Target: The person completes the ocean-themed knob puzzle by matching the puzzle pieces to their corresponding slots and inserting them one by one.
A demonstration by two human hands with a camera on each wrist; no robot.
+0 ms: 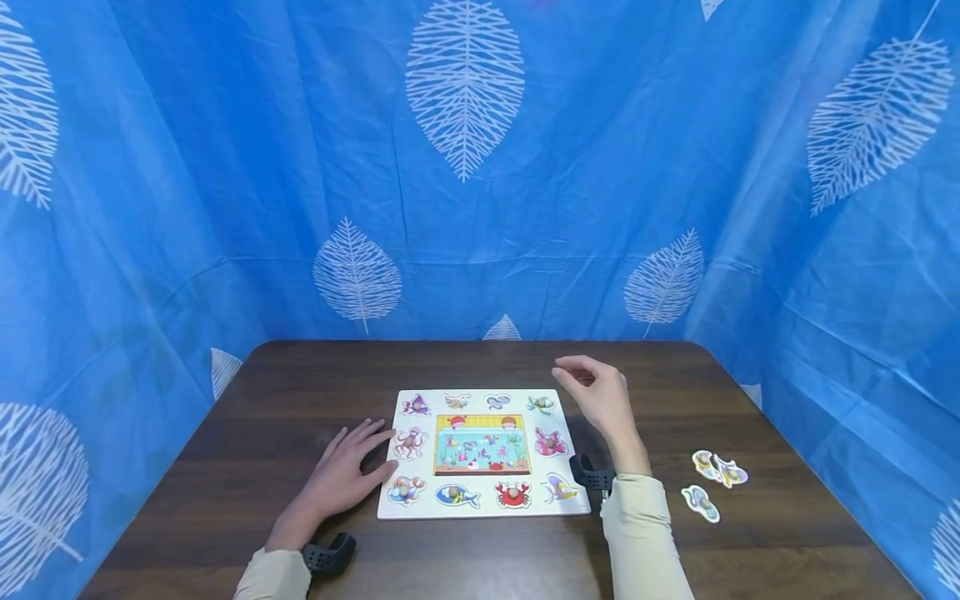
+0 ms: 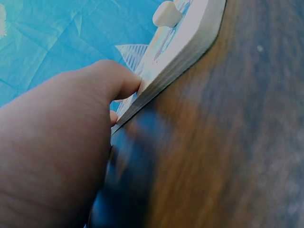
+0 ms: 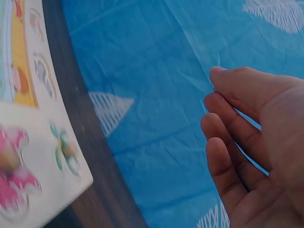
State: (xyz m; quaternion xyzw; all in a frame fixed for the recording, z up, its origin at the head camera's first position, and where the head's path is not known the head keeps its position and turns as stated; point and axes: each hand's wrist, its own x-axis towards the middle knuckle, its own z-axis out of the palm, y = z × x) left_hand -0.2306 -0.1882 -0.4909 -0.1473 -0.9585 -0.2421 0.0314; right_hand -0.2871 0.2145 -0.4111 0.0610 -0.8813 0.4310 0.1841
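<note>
1. Resting flat on the dark wooden table (image 1: 262,433), the left hand (image 1: 348,475) has its fingers straight and spread; the fingertips (image 2: 126,83) press against the left edge of the wooden puzzle board (image 1: 483,454), gripping nothing.
2. Hovering above the board's far right corner, the right hand (image 1: 600,400) is empty, its fingers loosely curled, thumb and forefinger near one another but pinching nothing.
3. Just below and left of that hand sits the turtle piece (image 1: 540,405) in its slot; nearer the wrist lies the pink piece (image 1: 550,442).
4. Around the board's aquarium picture (image 1: 482,444), pieces fill the border slots, each with a small knob (image 2: 166,13).
5. Well to the right of the right forearm, three loose pieces (image 1: 712,479) lie on the table, two touching, one just beside them.
6. Risks, as I judge them: the left hand only pushes sideways, so the board could slide or pivot if pressure grows; a knob pinched off-centre may tilt a piece so it jams in its slot; the right sleeve (image 1: 637,517) could sweep the board's near corner.
</note>
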